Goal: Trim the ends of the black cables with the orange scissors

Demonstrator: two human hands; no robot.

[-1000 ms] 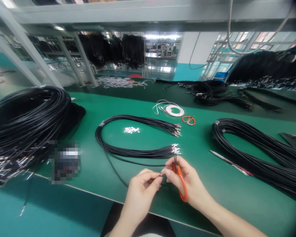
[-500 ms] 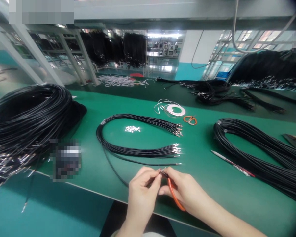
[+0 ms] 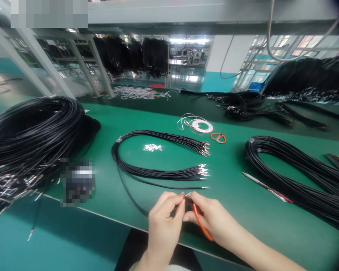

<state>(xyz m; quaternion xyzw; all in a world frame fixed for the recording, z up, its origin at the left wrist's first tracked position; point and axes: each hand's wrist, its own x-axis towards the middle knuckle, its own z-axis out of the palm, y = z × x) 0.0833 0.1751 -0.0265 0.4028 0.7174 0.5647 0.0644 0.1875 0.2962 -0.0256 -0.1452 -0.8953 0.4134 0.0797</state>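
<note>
Between its pinched thumb and fingers, my left hand (image 3: 166, 214) grips the end of a black cable (image 3: 131, 198), which curves out from a U-shaped cable bundle (image 3: 155, 173). My right hand (image 3: 210, 214) is closed on pliers with orange handles (image 3: 202, 224). Their jaws meet the cable end at my left fingertips; fingers partly hide the jaws, and the exact contact is too small to make out. Beyond my hands, the bundle's stripped, metallic ends point right. Inside its curve lies a small pile of white pieces (image 3: 152, 147).
A large coil of black cables (image 3: 39, 124) fills the left side, and another bundle (image 3: 293, 165) lies right, beside a pen (image 3: 267, 187). Orange-handled snips (image 3: 219, 137) and a white tape roll (image 3: 202, 126) sit farther back on the green table (image 3: 228, 162). White strands (image 3: 138, 92) lie behind.
The view has shifted very slightly. Both hands keep the same hold at the cable end, with no other visible movement.
</note>
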